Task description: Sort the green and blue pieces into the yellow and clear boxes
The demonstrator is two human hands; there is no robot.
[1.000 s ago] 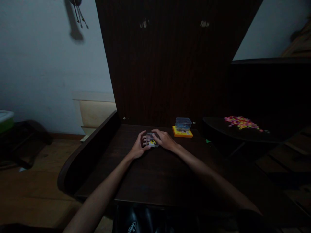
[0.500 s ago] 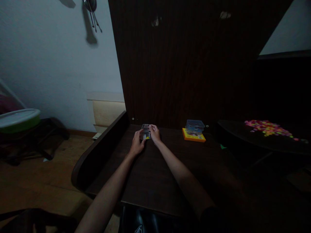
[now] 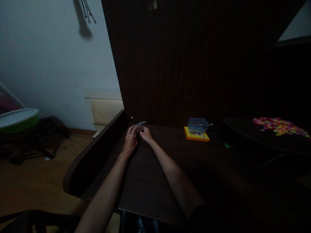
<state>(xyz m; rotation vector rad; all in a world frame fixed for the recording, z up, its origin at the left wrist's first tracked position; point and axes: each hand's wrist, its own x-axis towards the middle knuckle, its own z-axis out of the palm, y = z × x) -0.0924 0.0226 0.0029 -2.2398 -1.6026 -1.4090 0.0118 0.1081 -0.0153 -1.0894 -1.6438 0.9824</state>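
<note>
At the back left of the dark wooden table, a small clear plastic box (image 3: 141, 123) is tilted up between my hands, its edge showing above the fingers. My left hand (image 3: 131, 139) is wrapped round the box's left side. On the right side, my right hand (image 3: 146, 134) is closed with its fingertips at the box. Most of the box, and whatever lies inside, is hidden behind the hands.
Several stacked clear boxes (image 3: 198, 124) rest on a yellow-orange box (image 3: 196, 134) at the back right. Farther right, many bright coloured pieces (image 3: 279, 126) lie on a dark surface. A raised wooden side board (image 3: 97, 155) edges the table (image 3: 145, 184) on the left.
The box has gone from lying open, with a yellow piece showing inside, to being tilted up with its inside hidden. Both hands have turned with it. The camera view has shifted slightly.
</note>
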